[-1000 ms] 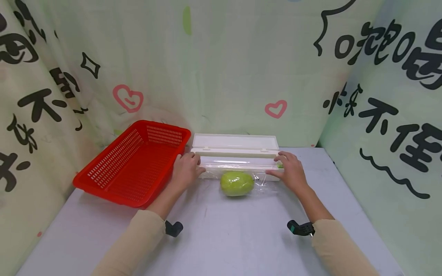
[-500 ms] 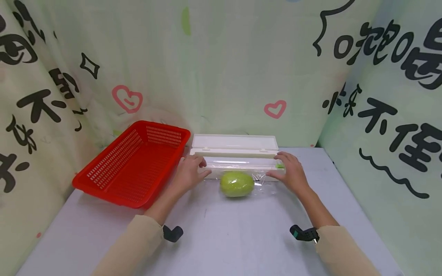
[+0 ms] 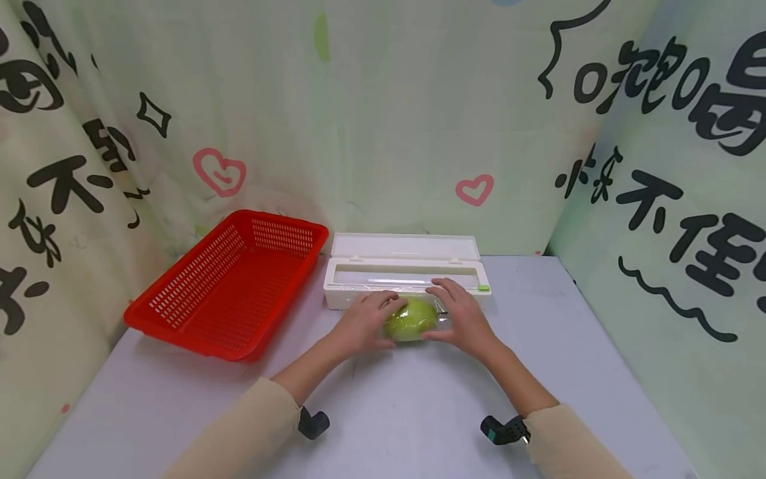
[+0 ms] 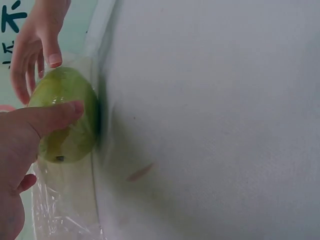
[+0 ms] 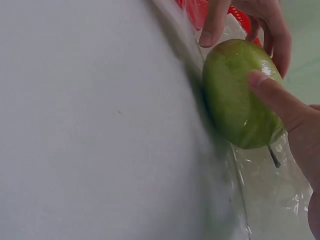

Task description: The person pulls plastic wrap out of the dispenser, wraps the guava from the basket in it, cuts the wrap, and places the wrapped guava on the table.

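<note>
A green pear point(image 3: 411, 320) lies on its side on the table, in front of a white cling film box point(image 3: 340, 291). Clear film point(image 4: 60, 210) covers it and trails from both ends; its stem point(image 5: 274, 156) points toward the right hand. At the pear's left end is the left hand point(image 3: 366, 324), fingers and thumb spread apart, with the thumb overlapping the fruit in the left wrist view. The right hand point(image 3: 463, 320) is spread at the other end, fingertips beside the box front and thumb low by the pear. Neither hand has fingers closed around it.
A red plastic basket point(image 3: 239, 322) stands on the left of the white table point(image 3: 413, 419). The box's lid point(image 3: 405, 245) is raised, and a green slider point(image 3: 483, 288) sits at its right end. A printed curtain point(image 3: 383, 133) hangs close behind.
Both hands have left the ends of the cling film box and moved inward to the two ends of the pear. The box front is now uncovered at its ends; the pear has barely moved.
</note>
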{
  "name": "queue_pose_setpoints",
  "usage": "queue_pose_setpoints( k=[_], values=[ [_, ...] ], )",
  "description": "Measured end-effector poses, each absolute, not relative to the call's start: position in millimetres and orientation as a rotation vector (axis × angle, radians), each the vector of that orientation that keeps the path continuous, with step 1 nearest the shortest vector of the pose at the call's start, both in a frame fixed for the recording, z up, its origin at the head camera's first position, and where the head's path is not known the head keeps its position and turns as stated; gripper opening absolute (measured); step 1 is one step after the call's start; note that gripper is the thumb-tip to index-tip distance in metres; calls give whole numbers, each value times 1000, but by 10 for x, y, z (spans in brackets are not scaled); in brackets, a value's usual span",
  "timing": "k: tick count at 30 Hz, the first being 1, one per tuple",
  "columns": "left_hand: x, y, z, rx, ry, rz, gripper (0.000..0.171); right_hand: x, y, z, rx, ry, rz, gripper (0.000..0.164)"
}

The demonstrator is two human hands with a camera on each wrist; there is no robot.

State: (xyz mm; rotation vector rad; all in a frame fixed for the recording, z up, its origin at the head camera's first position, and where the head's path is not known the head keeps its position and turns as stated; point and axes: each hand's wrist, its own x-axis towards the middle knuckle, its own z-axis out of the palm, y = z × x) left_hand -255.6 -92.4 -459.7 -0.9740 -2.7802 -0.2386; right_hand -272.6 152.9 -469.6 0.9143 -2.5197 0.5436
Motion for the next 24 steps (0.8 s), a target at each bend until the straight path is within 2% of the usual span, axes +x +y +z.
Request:
queue_pose_setpoints(
  k=[4,7,20,24],
  values=[
    [-2586,-915,-4651,-975,-2762,-208,84,-2711,1457,-4740,927,-2555,471,104],
    [-2600,-924,-4645,-968,-2780,-250,82,-2691,1406,-4746,932,-2552,452,107],
    [-2638,-1003,-4547,-980,-2837,-438,72,-2701,1292,-4833,930,-2476,409,93],
    [-2613,-1032,-4530,-978,-2797,-394,79,-2715,1327,-4789,943,-2398,443,91]
  ],
)
